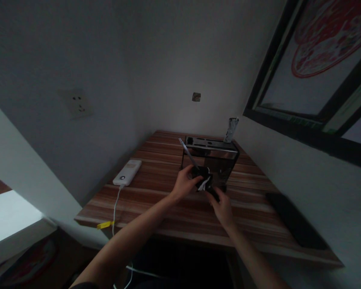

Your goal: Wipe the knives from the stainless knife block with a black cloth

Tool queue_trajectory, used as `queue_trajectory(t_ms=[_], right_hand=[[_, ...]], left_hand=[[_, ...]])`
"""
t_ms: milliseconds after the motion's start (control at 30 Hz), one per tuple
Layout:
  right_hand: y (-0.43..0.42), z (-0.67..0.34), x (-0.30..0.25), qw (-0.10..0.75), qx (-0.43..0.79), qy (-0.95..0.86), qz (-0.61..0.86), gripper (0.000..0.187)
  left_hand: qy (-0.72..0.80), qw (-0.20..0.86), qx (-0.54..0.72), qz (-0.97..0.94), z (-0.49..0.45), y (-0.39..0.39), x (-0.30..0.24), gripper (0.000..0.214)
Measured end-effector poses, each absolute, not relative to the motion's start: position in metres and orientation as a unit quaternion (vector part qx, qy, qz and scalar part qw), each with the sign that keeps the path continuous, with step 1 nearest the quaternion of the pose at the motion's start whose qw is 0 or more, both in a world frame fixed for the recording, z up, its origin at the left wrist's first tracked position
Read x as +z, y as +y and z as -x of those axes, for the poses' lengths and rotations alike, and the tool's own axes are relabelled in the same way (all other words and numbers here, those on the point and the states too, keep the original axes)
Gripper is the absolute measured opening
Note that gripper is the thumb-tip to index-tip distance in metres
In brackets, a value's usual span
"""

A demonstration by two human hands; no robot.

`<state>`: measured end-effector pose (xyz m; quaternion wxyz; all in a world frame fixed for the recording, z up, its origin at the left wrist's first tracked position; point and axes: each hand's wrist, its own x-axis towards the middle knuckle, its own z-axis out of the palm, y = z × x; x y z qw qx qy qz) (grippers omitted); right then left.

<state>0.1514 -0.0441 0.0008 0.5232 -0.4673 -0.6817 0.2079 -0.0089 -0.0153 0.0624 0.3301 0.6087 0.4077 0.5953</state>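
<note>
My left hand is closed around the dark handle of a thin metal-bladed tool whose blade points up and to the left. My right hand grips another dark handle just below it. A small white scrap shows between the two hands. Both hands hover over the striped wooden table, right in front of a shiny metal slotted holder.
A white power bank with a white cable lies at the table's left. A flat black object lies along the right wall. A crumpled tube stands behind the holder. A wall socket is at the left.
</note>
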Motion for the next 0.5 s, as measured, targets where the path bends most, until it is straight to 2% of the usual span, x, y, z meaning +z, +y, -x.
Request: queue_trajectory(t_ms=[233,500], right_hand=[[-0.046,-0.150,0.004,0.516,0.202,-0.690,0.466,0.030],[-0.047,-0.147,0.004,0.499,0.207,-0.706,0.458,0.028]], left_hand=[[0.368,0.402,0.650,-0.530,0.017,-0.010,0.072,0.014],[0.327,0.363,0.739,-0.465,0.040,0.001,0.080,0.020]])
